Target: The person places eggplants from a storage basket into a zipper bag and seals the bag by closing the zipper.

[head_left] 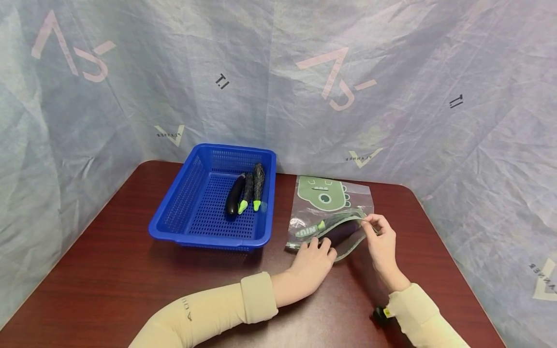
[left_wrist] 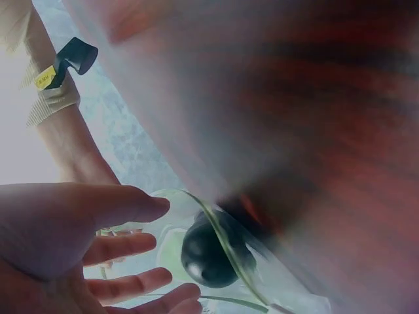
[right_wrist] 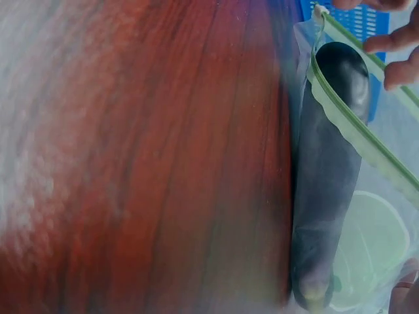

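A clear zip bag (head_left: 300, 208) with a green cartoon print lies on the table, its mouth gaping toward me. Inside are a dark purple eggplant (right_wrist: 324, 170) and a dark cucumber (head_left: 337, 218) with a bright green tip. My right hand (head_left: 383, 241) pinches the right end of the bag's zip edge between thumb and fingers. At the mouth's left side is my left hand (head_left: 311, 270), fingers extended over the near rim. In the left wrist view its thumb and fingers are spread beside the eggplant's rounded end, gripping nothing.
Left of the bag stands a blue perforated basket (head_left: 171, 212). It contains an eggplant (head_left: 235, 195) and two dark cucumbers, one beside the eggplant (head_left: 249, 186) and one at the right (head_left: 258, 181). A printed grey sheet (head_left: 270, 87) hangs behind the dark red table (head_left: 109, 261).
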A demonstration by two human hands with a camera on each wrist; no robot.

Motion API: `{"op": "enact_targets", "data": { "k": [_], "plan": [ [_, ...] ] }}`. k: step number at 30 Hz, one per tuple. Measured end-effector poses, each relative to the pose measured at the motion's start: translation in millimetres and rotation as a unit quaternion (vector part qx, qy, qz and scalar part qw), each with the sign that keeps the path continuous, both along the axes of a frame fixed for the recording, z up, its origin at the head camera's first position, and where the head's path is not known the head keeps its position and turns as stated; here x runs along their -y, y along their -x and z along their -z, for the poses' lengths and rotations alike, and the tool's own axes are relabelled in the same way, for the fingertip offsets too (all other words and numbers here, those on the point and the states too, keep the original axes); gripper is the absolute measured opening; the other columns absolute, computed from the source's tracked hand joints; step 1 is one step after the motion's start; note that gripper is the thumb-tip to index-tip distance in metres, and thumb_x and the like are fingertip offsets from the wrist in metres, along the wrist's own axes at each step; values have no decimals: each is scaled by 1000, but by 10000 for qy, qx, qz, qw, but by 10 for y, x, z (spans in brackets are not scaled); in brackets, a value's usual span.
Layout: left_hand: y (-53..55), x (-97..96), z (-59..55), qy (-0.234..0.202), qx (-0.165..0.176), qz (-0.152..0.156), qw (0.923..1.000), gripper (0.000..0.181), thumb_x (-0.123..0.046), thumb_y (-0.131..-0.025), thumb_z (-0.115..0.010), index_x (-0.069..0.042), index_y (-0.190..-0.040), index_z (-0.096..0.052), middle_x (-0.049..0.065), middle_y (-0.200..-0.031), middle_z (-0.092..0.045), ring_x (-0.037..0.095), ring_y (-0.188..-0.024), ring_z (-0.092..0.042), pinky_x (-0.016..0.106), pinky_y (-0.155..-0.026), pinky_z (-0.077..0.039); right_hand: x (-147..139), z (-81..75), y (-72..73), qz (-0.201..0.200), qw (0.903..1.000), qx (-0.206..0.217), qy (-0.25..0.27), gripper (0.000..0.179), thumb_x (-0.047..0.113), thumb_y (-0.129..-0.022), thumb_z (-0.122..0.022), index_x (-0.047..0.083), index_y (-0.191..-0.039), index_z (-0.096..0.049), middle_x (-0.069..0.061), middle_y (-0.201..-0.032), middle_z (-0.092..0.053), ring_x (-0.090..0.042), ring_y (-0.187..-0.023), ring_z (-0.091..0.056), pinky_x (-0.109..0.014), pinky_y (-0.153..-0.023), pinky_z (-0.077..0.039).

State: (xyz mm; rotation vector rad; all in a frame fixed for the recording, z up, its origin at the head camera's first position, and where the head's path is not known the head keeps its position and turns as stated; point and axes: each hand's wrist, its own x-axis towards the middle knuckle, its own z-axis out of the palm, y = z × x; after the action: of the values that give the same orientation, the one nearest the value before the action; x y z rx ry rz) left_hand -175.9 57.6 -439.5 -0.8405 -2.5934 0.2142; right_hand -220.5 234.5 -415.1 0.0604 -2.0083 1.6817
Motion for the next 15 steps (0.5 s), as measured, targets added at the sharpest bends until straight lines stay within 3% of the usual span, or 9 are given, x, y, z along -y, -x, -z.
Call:
{"op": "enact_targets", "data": {
  "k": [8,15],
  "plan": [
    [1,51,53,98,49,-143,9998,12,-20,-92,-54,-22,-102,-61,1,-112,-49,18,-88,-50,29,-66,-42,1,0,-4,-16,10000,23,31,7,-4,-84,-60,1,-86,-63,2,-79,-58,-5,-75,-54,-17,-63,-41],
    [-12,35,78,174,-115,-26,9998,11,-20,-90,-57,-19,-100,-62,2,-113,-49,20,-91,-53,28,-68,-44,10,2,1,-81,9999,-58,132,18,-5,-83,-59,12,-81,-63,1,-78,-58,-4,-73,-53,-16,-63,-40]
  ]
}}
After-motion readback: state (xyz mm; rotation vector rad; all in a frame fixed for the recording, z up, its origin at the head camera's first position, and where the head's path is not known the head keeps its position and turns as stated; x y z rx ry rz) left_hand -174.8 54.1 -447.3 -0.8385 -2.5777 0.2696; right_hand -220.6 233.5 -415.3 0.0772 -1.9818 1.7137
